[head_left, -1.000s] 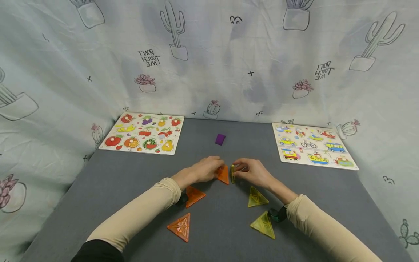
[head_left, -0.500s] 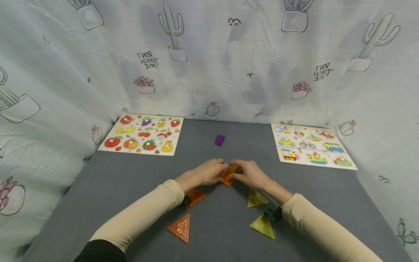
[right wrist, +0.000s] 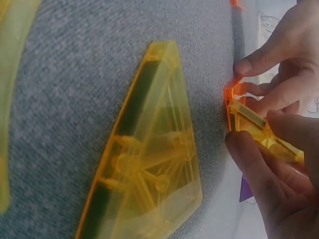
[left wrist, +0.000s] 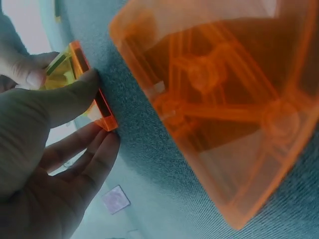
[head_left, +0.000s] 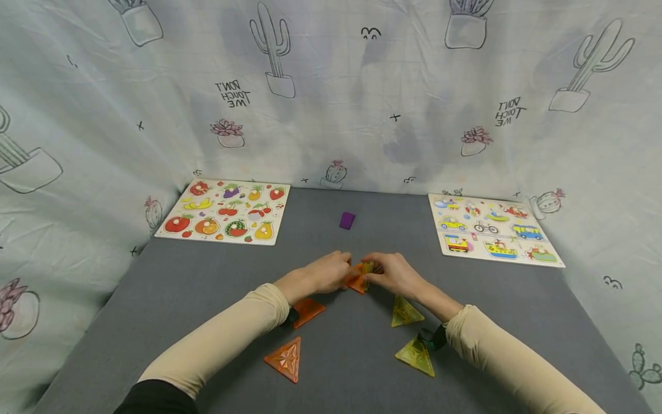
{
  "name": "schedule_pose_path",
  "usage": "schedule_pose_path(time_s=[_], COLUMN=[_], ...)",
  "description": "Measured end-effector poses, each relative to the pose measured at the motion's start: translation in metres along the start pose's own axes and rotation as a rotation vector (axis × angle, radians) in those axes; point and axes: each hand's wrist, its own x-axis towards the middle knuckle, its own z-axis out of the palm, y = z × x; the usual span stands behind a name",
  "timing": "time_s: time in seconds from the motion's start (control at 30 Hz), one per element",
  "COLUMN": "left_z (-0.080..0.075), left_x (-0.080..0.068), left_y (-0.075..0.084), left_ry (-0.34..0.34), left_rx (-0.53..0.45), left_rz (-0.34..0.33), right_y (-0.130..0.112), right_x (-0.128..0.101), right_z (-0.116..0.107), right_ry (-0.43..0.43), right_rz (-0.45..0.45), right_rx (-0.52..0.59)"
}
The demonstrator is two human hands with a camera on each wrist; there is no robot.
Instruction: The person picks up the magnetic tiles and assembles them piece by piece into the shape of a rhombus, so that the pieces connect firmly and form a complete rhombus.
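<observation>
In the head view my left hand (head_left: 323,272) pinches an orange triangular magnetic tile (head_left: 355,283), which stands on edge on the table. The left wrist view shows the thumb and fingertips at the border of this orange tile (left wrist: 106,118). My right hand (head_left: 398,276) holds a yellow triangular magnetic tile (head_left: 368,269) against its right side. Up close in the right wrist view, the yellow tile (right wrist: 241,118) touches the orange one at an angle. Fingers cover parts of both tiles.
Loose orange tiles (head_left: 284,359) lie near my left forearm, loose yellow tiles (head_left: 416,357) near my right wrist. A purple piece (head_left: 347,220) lies farther back. A fruit puzzle board (head_left: 227,213) sits back left, a vehicle puzzle board (head_left: 493,230) back right, before a printed curtain (head_left: 331,103).
The orange and yellow tiles, apart one second ago, have come together as my hands closed the gap. Since half a second ago, my left fingers have shifted slightly left on the orange tile.
</observation>
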Motion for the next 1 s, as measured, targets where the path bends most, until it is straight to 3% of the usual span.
schedule_pose_path(time_s=[0.1,0.33,0.63,0.83,1.0], left_z=[-0.001,0.001,0.002,0.001,0.001], left_x=[0.000,-0.001,-0.016,-0.032,-0.040], left_y=[0.000,-0.008,-0.022,-0.035,-0.042], left_ry=[0.016,0.021,0.028,0.047,0.057], left_rx=[0.061,0.027,-0.055,-0.120,-0.174], left_rz=[0.037,0.002,-0.032,-0.081,-0.090], right_y=[-0.001,0.004,0.026,0.038,0.040], right_x=[-0.001,-0.007,-0.021,-0.027,-0.031], right_z=[-0.001,-0.008,-0.015,-0.017,-0.016], right_ry=[0.034,0.112,0.237,0.201,0.123], right_rz=[0.003,0.057,-0.108,-0.247,-0.286], right_rx=[-0.054,-0.216,-0.497,-0.534,-0.537])
